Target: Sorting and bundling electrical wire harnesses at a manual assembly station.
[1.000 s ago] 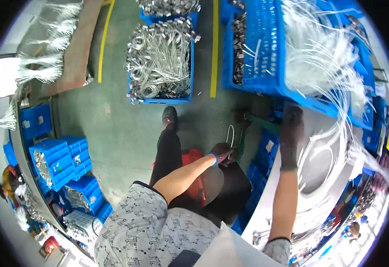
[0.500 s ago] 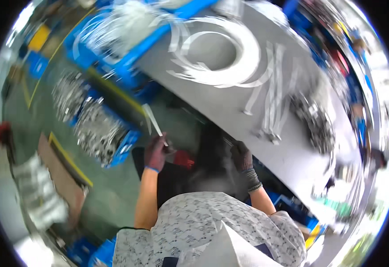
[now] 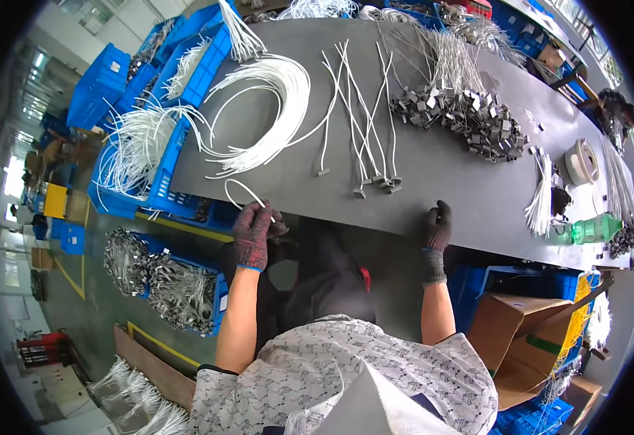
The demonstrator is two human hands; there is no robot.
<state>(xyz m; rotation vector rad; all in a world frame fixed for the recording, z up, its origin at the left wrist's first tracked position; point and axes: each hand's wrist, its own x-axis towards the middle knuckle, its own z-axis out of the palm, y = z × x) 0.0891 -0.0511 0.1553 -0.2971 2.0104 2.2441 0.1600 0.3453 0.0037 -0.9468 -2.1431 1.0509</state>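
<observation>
My left hand (image 3: 252, 235), in a dark knitted glove with a reddish tint, is closed on a thin white cable (image 3: 238, 187). One end of that cable arcs up in front of the table edge, beneath the large coil of white cable (image 3: 291, 101). My right hand (image 3: 438, 226), in a dark grey glove, is at the table's front edge. Its fingers are bent together, and whatever they may hold is too small to make out. Several white cables with small metal ends (image 3: 361, 193) lie on the grey tabletop (image 3: 280, 181) between my hands.
A heap of cables with metal clips (image 3: 469, 119) covers the table's far right. Beyond it sit a tape roll (image 3: 582, 162) and a green bottle (image 3: 598, 228). Blue crates (image 3: 179, 163) of cables line the left; a cardboard box (image 3: 502, 333) stands below right.
The view has turned and sharpened, so the table now lies more level ahead of me. My left hand keeps the white cable, now beside the table edge; my right hand has come up to the edge.
</observation>
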